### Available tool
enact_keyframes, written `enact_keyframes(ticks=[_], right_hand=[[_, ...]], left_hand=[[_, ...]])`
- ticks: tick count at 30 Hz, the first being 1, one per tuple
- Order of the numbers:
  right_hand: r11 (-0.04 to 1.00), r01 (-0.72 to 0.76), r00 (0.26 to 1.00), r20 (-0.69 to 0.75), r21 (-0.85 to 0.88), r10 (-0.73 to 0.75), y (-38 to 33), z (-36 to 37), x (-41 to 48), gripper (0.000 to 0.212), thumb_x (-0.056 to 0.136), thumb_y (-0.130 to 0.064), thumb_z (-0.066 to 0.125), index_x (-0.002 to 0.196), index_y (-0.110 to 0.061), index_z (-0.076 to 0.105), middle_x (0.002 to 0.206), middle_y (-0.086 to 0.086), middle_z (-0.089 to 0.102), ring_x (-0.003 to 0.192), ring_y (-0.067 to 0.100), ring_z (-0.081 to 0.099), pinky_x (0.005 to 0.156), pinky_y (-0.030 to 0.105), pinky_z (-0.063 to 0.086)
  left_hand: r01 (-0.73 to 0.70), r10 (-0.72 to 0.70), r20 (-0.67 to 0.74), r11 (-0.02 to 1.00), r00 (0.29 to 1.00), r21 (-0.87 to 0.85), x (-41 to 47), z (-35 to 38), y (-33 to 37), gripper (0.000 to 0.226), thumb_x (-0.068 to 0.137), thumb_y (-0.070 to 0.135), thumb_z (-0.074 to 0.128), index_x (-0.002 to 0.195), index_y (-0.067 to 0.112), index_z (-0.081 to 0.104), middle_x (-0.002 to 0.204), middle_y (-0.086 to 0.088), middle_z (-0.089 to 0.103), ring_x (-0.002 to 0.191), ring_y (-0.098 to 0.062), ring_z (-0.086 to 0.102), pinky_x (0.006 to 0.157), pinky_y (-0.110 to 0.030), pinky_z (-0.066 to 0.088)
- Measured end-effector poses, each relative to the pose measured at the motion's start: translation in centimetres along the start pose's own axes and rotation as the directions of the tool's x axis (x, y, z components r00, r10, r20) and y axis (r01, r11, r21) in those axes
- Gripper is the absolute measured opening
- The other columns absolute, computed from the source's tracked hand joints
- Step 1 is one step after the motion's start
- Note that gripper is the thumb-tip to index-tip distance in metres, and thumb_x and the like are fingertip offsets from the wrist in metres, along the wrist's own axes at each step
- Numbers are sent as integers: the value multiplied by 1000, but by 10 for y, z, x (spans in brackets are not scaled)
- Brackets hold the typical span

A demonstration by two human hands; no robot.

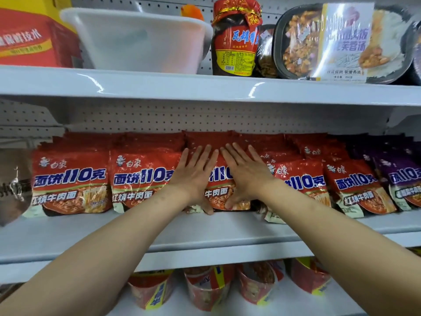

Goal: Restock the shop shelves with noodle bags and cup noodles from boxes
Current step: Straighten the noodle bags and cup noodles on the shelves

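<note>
Red noodle bags stand in a row on the middle shelf. My left hand and my right hand lie flat side by side, fingers spread, on the front of the centre red noodle bag. Both thumbs reach down to its lower edge. More red bags stand to the left and to the right of it. Cup noodles sit on the shelf below, partly hidden by the shelf edge.
Purple noodle bags stand at the far right. The top shelf holds a white plastic tub, a red-wrapped jar, a black ready-meal tray and a red carton. A brownish bag sits at the far left.
</note>
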State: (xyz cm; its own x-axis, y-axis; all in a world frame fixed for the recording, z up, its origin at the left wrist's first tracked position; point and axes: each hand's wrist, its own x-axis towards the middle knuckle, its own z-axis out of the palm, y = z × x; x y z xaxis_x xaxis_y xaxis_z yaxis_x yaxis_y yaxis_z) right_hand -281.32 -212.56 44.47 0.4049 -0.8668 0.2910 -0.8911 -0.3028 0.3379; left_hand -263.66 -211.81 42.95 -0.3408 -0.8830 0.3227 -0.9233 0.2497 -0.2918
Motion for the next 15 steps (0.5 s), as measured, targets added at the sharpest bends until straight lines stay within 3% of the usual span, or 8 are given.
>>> enact_keyframes(ticks=[15], right_hand=[[999,-36,999,-9,-40,35,-3,4,3,155,55,-76,79,156,-11,-18,167,9,-13,153,23,-15,124,49,-7]], left_hand=[[15,-14,-44,999,999,31,3,3,4,156,54,70,81,150,14,-29,161,-11,-24,149,-27,-21,119,-54,-10]])
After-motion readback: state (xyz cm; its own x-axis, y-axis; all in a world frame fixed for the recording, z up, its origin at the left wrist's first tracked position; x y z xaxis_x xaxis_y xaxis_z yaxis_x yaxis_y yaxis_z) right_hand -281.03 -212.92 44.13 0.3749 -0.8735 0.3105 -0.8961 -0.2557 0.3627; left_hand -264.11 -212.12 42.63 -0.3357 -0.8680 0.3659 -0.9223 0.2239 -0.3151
